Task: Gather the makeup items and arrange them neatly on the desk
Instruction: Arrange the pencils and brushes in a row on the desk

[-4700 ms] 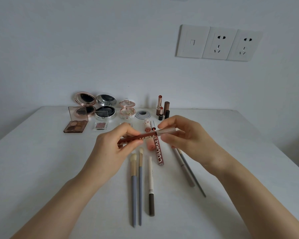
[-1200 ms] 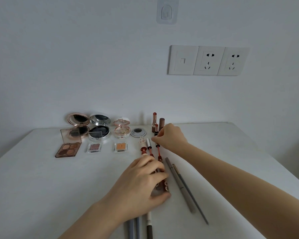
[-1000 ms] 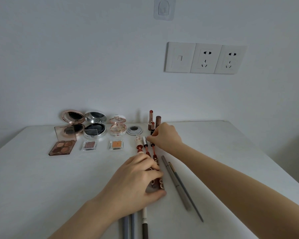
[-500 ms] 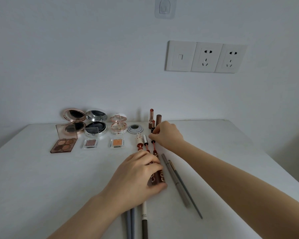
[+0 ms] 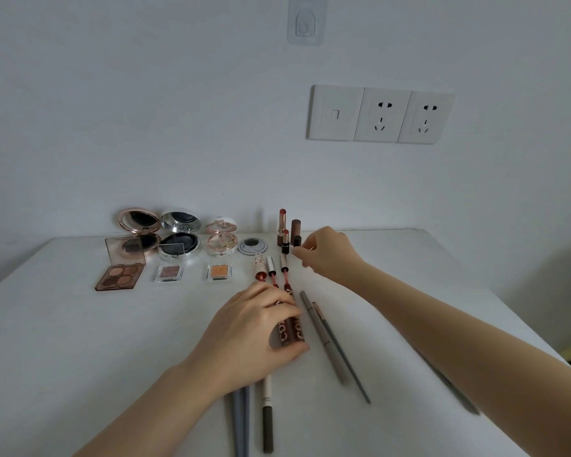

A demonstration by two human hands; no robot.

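Head: left hand (image 5: 254, 331) clasps lip tubes (image 5: 292, 331) — caps pointing away; right hand (image 5: 330, 255) grip unclear.

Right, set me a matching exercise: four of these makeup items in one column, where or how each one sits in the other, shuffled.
Things:
1 palette
2 lipsticks
3 lip glosses
4 brushes

Places:
A gripped by the left hand
B standing upright at the back
C far left, lid open
D handles pointing toward the person

Pairs: 1-C, 2-B, 3-A, 4-D
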